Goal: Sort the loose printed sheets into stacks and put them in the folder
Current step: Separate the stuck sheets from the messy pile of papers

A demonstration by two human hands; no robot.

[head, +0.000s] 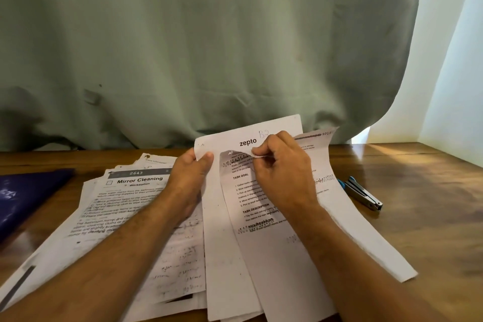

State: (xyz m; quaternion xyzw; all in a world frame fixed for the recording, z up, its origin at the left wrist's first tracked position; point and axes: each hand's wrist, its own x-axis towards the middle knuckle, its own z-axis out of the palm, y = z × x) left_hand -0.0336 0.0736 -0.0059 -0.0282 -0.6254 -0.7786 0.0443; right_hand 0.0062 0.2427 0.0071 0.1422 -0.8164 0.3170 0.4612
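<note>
both hands work one bundle of printed sheets at frame centre. left hand (192, 175) grips the top-left corner of the zepto sheet (248, 141), thumb on front, fingers behind. right hand (278, 165) pinches a curled top edge of the task-goal sheet (251, 206) between thumb and fingertips, peeling it forward off the zepto sheet. neither hand is free.

nearest, bottom of frame: lower ends of the held sheets fan out over the bench (431, 217) edge, overlapping a handwritten sheet (180, 264). left of centre: mirror cleaning sheet (122, 201) tops a loose, skewed pile. that's the unsorted stock. far left: dark blue folder (23, 198) lying flat on the bench, looks closed, clear of the pile. right of centre: blue-handled stapler (363, 192) on the bench, just beside the rightmost sheet's edge. behind: grey-green curtain (209, 47).

judgement: step in hand is separating one sheet from the bundle to read its header and assign a stack. to do it well:
- keep the left-hand corner grip as anchor so the rest doesn't slide
- peel from the corner, not mid-edge; the paper is already creasing under the pinch and could tear
- check only one sheet lifts; whether these are stapled together i can't tell
- lay the sheet on a separate spot, not back on the skewed pile

sorting looks early; no squared stacks visible yet.
</note>
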